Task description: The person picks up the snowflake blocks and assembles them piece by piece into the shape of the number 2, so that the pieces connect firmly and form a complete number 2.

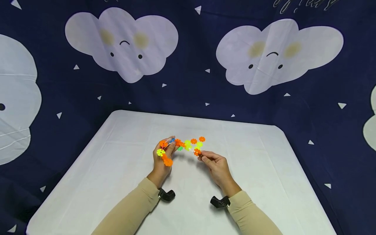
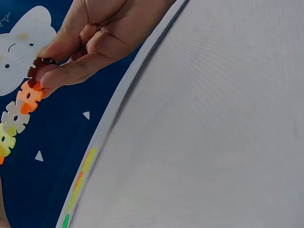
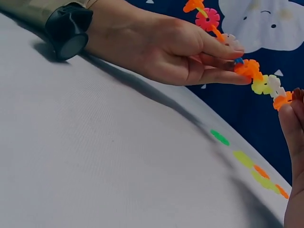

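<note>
A linked chain of slotted, flower-shaped plastic discs runs between both hands, above the table. My left hand (image 1: 160, 167) grips the chain near a blue disc (image 1: 172, 140), and its tail with a yellow disc (image 1: 160, 152) and orange discs (image 1: 167, 162) hangs by the palm. At the other end my right hand (image 1: 218, 168) pinches a brown disc (image 2: 40, 67) between thumb and fingertips. This brown disc overlaps the orange end disc (image 2: 29, 96) of the chain; a white disc (image 2: 15, 117) follows it. The right wrist view shows a pink disc (image 3: 207, 19) in the tail.
Loose discs lie on the white table (image 1: 249, 163) beyond the hands: a green disc (image 3: 220, 137), yellow discs (image 3: 243, 159) and orange discs (image 3: 261, 171). A dark blue curtain (image 1: 194, 88) with clouds stands behind the table's far edge. Each wrist wears a black camera (image 1: 166, 195).
</note>
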A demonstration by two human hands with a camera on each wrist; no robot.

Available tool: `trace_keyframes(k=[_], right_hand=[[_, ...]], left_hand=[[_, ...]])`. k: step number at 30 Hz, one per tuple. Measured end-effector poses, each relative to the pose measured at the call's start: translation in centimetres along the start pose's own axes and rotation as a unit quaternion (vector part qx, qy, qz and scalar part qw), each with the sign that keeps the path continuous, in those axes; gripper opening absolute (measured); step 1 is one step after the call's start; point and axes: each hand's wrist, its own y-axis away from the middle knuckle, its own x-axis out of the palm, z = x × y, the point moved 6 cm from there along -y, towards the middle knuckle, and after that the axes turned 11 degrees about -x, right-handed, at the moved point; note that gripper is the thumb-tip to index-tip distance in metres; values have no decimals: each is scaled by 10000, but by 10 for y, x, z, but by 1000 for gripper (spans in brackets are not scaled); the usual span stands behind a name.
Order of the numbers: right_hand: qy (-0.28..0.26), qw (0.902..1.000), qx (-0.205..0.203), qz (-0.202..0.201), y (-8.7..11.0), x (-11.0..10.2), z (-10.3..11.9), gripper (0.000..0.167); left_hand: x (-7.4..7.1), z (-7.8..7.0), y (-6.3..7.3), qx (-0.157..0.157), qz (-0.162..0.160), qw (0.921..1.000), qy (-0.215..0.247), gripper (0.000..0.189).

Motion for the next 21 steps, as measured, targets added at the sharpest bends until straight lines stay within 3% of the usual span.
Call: trace_keyframes(k=[4, 10, 18, 21], right_hand=[[67, 9999, -5, -80, -1, 0, 2, 31], [3, 10000, -63, -11, 0, 1, 4, 29], [-133, 9967, -173, 783, 2, 9, 5, 28], [-169, 9955, -168, 912, 2, 11, 6, 29]], left_hand=[[2, -1, 0, -238, -99, 9994, 225, 35], [1, 2, -3, -373, 16, 9985, 395, 42], [-4, 8, -11, -554, 259, 9978, 261, 39], [-5, 8, -12, -577, 261, 9977, 256, 35]])
